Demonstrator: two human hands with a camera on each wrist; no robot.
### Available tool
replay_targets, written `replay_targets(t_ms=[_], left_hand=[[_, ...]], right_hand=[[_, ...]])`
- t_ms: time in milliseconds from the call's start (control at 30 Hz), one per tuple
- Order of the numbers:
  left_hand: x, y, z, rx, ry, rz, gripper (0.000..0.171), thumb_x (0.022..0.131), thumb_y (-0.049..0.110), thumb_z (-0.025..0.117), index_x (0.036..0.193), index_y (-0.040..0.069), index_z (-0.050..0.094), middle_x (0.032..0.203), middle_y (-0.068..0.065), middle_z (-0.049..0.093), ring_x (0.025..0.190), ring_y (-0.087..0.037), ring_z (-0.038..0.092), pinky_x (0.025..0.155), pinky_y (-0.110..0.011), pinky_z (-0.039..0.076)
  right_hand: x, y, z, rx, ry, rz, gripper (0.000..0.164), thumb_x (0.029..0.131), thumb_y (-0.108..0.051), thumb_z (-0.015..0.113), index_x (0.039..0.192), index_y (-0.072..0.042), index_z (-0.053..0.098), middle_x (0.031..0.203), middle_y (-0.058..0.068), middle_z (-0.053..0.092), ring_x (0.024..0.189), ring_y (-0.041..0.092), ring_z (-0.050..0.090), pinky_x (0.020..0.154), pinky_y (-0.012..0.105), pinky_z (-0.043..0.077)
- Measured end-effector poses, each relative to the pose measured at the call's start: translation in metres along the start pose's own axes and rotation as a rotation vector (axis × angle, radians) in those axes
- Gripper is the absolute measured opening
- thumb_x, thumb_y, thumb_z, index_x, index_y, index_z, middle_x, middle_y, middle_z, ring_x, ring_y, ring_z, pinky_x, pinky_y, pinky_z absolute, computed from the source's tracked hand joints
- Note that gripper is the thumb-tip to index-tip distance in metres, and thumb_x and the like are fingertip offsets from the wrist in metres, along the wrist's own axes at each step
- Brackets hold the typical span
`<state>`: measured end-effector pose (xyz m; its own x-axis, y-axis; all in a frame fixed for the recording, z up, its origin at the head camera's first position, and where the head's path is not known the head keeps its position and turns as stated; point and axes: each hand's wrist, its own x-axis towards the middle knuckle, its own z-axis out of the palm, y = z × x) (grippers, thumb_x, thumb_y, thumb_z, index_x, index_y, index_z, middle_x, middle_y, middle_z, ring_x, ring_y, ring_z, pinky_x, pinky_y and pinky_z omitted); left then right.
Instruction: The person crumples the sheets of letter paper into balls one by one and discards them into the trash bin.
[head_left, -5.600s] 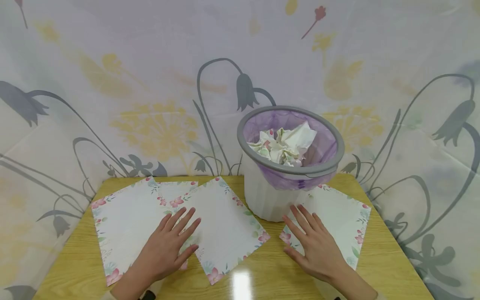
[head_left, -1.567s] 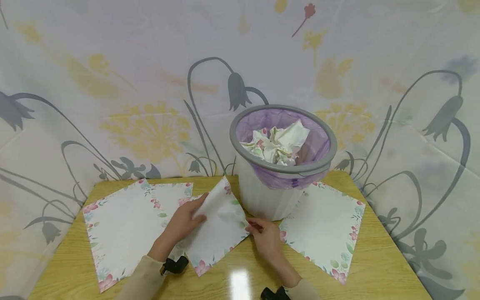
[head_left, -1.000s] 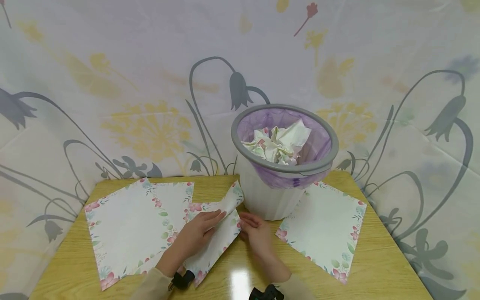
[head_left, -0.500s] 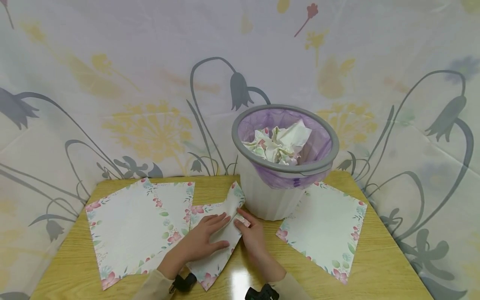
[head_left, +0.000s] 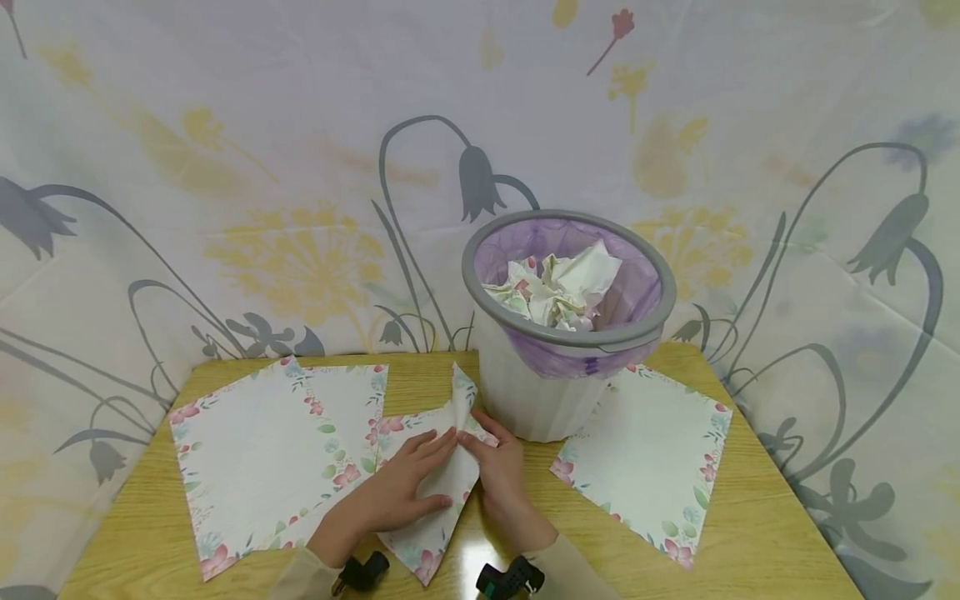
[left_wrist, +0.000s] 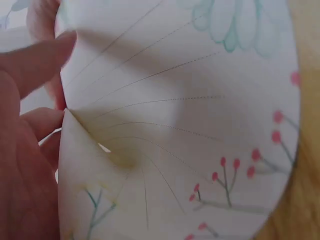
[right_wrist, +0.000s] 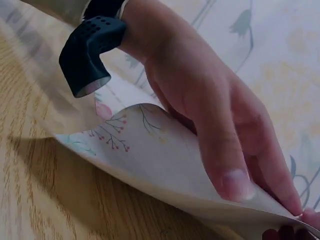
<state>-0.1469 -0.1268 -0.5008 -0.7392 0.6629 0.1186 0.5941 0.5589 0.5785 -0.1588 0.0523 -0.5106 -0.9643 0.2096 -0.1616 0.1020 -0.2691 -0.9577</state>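
Note:
A white sheet of paper (head_left: 429, 540) with a printed floral border lies between my hands, folded and creased, one corner sticking up near the bin. My left hand (head_left: 390, 492) presses on it with fairly straight fingers, the thumb spread apart. My right hand (head_left: 501, 477) pinches its right side, thumb on top and fingers underneath. In the left wrist view, creases in the paper (left_wrist: 190, 85) run together toward the fingertips. The left thumb stands just over the curved-up sheet (right_wrist: 165, 160) in the right wrist view, where most of the right hand is hidden.
A white bin (head_left: 525, 400) with a grey rim and purple liner stands behind my right hand, holding crumpled floral paper (head_left: 562, 287). Flat floral sheets (head_left: 251, 467) overlap at the left. Another sheet (head_left: 648, 458) lies at the right on the wooden table (head_left: 757, 533).
The middle sheet went from lying flat to folded and bunched between my hands. Just now my right hand has shifted slightly left, bringing its thumb to the left fingertips. Bin and other sheets stay.

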Motion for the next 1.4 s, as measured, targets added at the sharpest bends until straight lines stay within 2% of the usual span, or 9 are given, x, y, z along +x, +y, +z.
replay_targets(t_ms=[133,267,433,700,933,1033,1133,1200,1400], left_hand=[[-0.002,-0.001,-0.001,-0.013,-0.031,-0.003,0.105,0.078,0.057,0.078,0.159,0.016,0.025,0.164,0.001,0.021,0.148,-0.037,0.018,0.109,-0.059,0.032],[-0.002,0.0,0.001,0.023,-0.041,0.012,0.121,0.064,0.06,0.086,0.159,0.015,0.026,0.164,0.001,0.021,0.149,-0.037,0.016,0.109,-0.058,0.032],[-0.002,0.0,0.002,0.077,-0.014,0.05,0.118,0.065,0.049,0.09,0.157,0.008,0.029,0.164,-0.001,0.021,0.149,-0.036,0.016,0.112,-0.055,0.029],[-0.013,-0.013,-0.014,0.176,0.134,0.035,0.093,0.073,0.021,0.09,0.151,0.004,0.042,0.158,-0.012,0.035,0.143,-0.037,0.032,0.11,-0.054,0.033],[-0.015,-0.019,-0.03,0.247,0.389,0.065,0.083,0.067,0.021,0.094,0.14,0.008,0.057,0.146,-0.008,0.052,0.127,-0.031,0.05,0.101,-0.05,0.045],[-0.013,-0.018,-0.034,0.274,0.482,0.068,0.087,0.063,0.02,0.096,0.14,0.009,0.057,0.147,-0.008,0.049,0.126,-0.031,0.049,0.096,-0.049,0.049],[-0.01,-0.017,-0.037,0.275,0.522,0.089,0.091,0.06,0.017,0.097,0.141,0.01,0.056,0.15,-0.01,0.046,0.127,-0.032,0.048,0.089,-0.047,0.053],[-0.008,-0.016,-0.039,0.273,0.526,0.121,0.092,0.06,0.014,0.097,0.142,0.01,0.055,0.151,-0.011,0.044,0.127,-0.031,0.047,0.086,-0.044,0.055],[-0.001,-0.012,-0.043,0.247,0.488,0.291,0.091,0.063,0.003,0.093,0.144,0.011,0.053,0.15,-0.012,0.045,0.13,-0.03,0.046,0.095,-0.039,0.05]], right_hand=[[0.003,0.003,0.0,0.008,0.006,0.009,0.045,0.081,-0.002,0.08,0.125,0.0,0.068,0.146,0.021,0.046,0.133,0.032,0.037,0.099,0.038,0.043],[0.003,0.005,0.002,0.048,0.011,0.021,0.045,0.082,0.001,0.078,0.125,0.002,0.067,0.141,0.024,0.047,0.125,0.034,0.045,0.091,0.033,0.049],[0.004,0.005,0.004,0.082,0.07,-0.018,0.043,0.08,0.009,0.073,0.122,0.006,0.067,0.139,0.025,0.049,0.122,0.032,0.045,0.081,0.025,0.051],[0.001,0.001,0.003,0.09,0.053,-0.066,0.045,0.079,0.011,0.072,0.124,0.004,0.067,0.128,0.026,0.061,0.1,0.025,0.064,0.074,0.029,0.057],[-0.001,-0.003,-0.004,-0.005,-0.04,-0.159,0.038,0.084,0.009,0.071,0.121,0.008,0.067,0.126,0.023,0.063,0.081,0.01,0.063,0.075,0.022,0.053],[-0.003,-0.006,-0.006,-0.068,-0.07,-0.214,0.031,0.085,0.009,0.071,0.116,0.009,0.069,0.122,0.022,0.065,0.08,0.009,0.065,0.076,0.021,0.054],[-0.002,-0.007,-0.008,-0.165,-0.091,-0.299,0.026,0.083,0.01,0.073,0.109,0.007,0.072,0.115,0.018,0.069,0.076,0.009,0.064,0.069,0.019,0.054],[-0.001,-0.007,-0.01,-0.237,-0.105,-0.368,0.024,0.082,0.009,0.074,0.105,0.003,0.075,0.109,0.015,0.072,0.078,0.01,0.065,0.067,0.018,0.053],[0.002,-0.005,-0.019,-0.452,-0.164,-0.63,0.023,0.081,0.013,0.073,0.096,-0.004,0.08,0.096,0.004,0.076,0.089,0.014,0.071,0.071,0.021,0.056]])
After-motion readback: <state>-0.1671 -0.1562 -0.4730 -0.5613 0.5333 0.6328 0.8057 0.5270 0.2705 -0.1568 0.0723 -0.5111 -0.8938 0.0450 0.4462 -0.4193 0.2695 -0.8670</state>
